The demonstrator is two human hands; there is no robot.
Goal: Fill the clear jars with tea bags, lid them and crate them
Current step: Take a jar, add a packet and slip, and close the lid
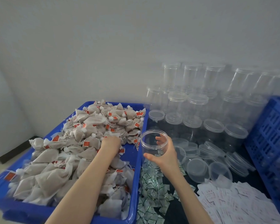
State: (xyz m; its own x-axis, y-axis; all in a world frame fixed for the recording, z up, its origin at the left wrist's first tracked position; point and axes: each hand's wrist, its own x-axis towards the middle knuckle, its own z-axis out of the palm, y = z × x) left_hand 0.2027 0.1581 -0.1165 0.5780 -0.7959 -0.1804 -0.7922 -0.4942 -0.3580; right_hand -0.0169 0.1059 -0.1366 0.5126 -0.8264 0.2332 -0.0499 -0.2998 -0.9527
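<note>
Pale wall behind; our right hand (164,155) grips the light, slippery jar (153,147) mid-wall, left hand (111,143) digging, fingers hidden, into soft bags (81,136).

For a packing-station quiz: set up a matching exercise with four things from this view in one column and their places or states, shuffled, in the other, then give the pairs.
Column 1
1. open jar
2. tea bags
3. loose lids
4. lidded jars

Column 2
A. stacked against the wall
B. held in the right hand
C. heaped in the blue tub, left hand among them
D. lying on the dark surface, in front of the jar stacks

Pairs: 1-B, 2-C, 3-D, 4-A
</note>
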